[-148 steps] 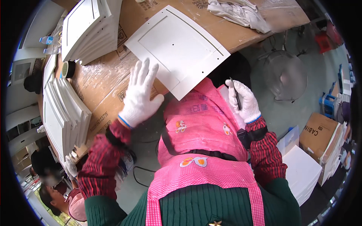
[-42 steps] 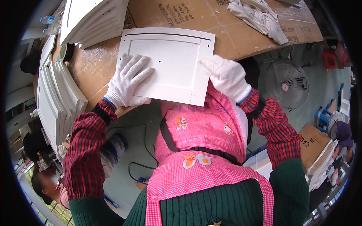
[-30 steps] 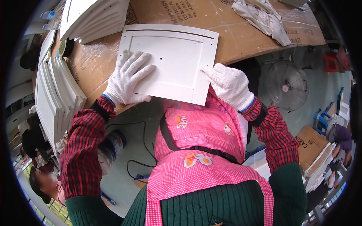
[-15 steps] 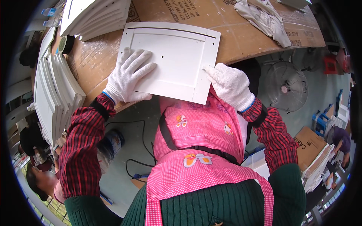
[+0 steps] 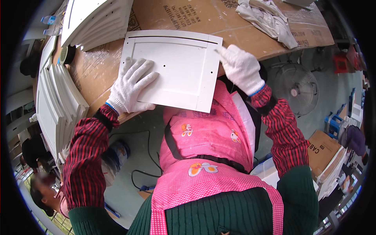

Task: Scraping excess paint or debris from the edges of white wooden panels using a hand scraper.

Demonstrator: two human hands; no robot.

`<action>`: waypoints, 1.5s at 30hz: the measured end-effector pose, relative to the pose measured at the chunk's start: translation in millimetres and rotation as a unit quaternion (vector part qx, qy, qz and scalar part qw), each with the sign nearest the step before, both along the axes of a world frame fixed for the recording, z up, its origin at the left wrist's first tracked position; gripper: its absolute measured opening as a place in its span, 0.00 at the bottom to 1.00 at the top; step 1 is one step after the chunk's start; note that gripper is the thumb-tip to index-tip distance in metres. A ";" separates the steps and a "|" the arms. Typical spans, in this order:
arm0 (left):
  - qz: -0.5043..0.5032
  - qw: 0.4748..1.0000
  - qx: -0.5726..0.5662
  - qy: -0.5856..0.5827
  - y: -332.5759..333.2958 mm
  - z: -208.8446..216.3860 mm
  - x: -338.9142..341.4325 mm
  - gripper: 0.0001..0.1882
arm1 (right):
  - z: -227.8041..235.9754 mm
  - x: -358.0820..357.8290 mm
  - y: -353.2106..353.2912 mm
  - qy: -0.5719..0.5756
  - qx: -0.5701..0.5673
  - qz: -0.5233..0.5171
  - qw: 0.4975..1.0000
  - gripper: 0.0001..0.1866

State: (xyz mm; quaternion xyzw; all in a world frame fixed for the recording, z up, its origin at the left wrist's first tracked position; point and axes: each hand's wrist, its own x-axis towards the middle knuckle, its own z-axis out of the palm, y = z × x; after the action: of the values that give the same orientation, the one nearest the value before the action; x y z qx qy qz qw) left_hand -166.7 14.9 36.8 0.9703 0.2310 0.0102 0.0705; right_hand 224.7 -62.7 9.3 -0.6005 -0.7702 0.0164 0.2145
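A white panel with a recessed middle, a dark groove along its far edge and several small holes lies on the cardboard-covered table, its near edge overhanging toward my apron. My left hand, in a white knit glove, rests flat on the panel's left side with the fingers spread. At the panel's right edge, near its far corner, my gloved right hand is closed, with thumb and forefinger together at the edge. Whatever is between those fingers is too small or hidden to make out.
A stack of white panels stands at the far left, and more curved panels lean at the table's left side. A roll of tape sits between them. A crumpled white cloth lies far right; a fan stands beyond the table.
My right hand has moved up along the panel's right edge, from about its middle to near the far corner. My left hand stays flat on the panel.
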 end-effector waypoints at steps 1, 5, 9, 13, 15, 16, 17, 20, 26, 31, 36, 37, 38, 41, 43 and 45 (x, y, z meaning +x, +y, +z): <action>-0.003 1.000 0.001 0.000 -0.1 0.2 1.3 0.55 | -5.0 8.2 12.8 0.010 0.018 -0.023 1.000 0.09; 0.002 1.000 0.004 0.008 -1.0 1.0 -0.5 0.55 | -2.8 3.8 18.6 0.028 0.025 -0.020 0.999 0.11; 0.000 1.000 -0.004 0.001 -0.6 1.7 -1.3 0.55 | -2.4 0.3 17.2 0.034 -0.001 -0.030 0.999 0.13; 0.001 1.000 -0.003 0.002 -0.5 2.1 -0.7 0.55 | -0.6 -6.1 9.8 0.022 -0.005 -0.035 0.999 0.14; -0.001 1.000 -0.002 0.001 -0.6 2.8 -1.5 0.55 | -1.2 -3.8 14.6 0.016 -0.009 -0.054 0.998 0.14; 0.000 1.000 -0.003 0.000 -0.3 2.3 -1.4 0.55 | -1.0 -4.4 16.8 0.010 -0.015 -0.075 0.997 0.14; -0.002 1.000 -0.006 -0.002 -0.1 2.3 -0.5 0.54 | -0.1 -5.3 16.5 0.010 -0.016 -0.074 0.997 0.14; -0.009 1.000 -0.002 -0.003 0.8 -0.3 -1.5 0.54 | 4.4 -5.9 14.5 -0.005 -0.031 -0.073 0.997 0.14; -0.013 1.000 0.001 0.000 1.1 -0.9 -2.7 0.55 | 4.1 -5.4 12.4 0.014 -0.021 -0.061 0.998 0.14; -0.016 1.000 0.002 0.003 1.5 -0.5 -2.9 0.54 | 3.0 -12.5 7.2 0.030 -0.005 -0.055 0.998 0.14; -0.002 1.000 -0.003 0.005 1.5 2.1 0.6 0.55 | 1.0 -11.1 8.6 0.020 -0.004 -0.085 0.996 0.13; -0.001 1.000 -0.003 0.006 1.2 1.9 -0.2 0.55 | 1.9 -13.2 7.8 0.035 -0.007 -0.071 0.997 0.13; -0.001 1.000 -0.003 0.006 0.9 1.3 -1.0 0.55 | 2.7 -14.3 8.6 0.036 -0.007 -0.071 0.997 0.13; 0.000 1.000 -0.004 0.004 0.4 -0.4 -2.6 0.56 | 3.0 -9.6 13.9 -0.019 -0.016 -0.087 0.996 0.13; 0.001 1.000 -0.005 0.003 -0.1 -0.2 -2.3 0.56 | 6.0 -5.9 15.7 -0.006 -0.015 -0.082 0.997 0.13; 0.006 1.000 -0.005 0.004 -0.8 0.0 -1.5 0.56 | 6.0 -3.3 17.0 0.008 -0.013 -0.075 0.997 0.13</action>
State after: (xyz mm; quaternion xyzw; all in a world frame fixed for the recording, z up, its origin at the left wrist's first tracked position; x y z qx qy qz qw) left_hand -168.2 14.1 36.8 0.9686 0.2371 0.0058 0.0748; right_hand 221.4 -45.8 15.3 -0.6590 -0.7210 0.0151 0.2136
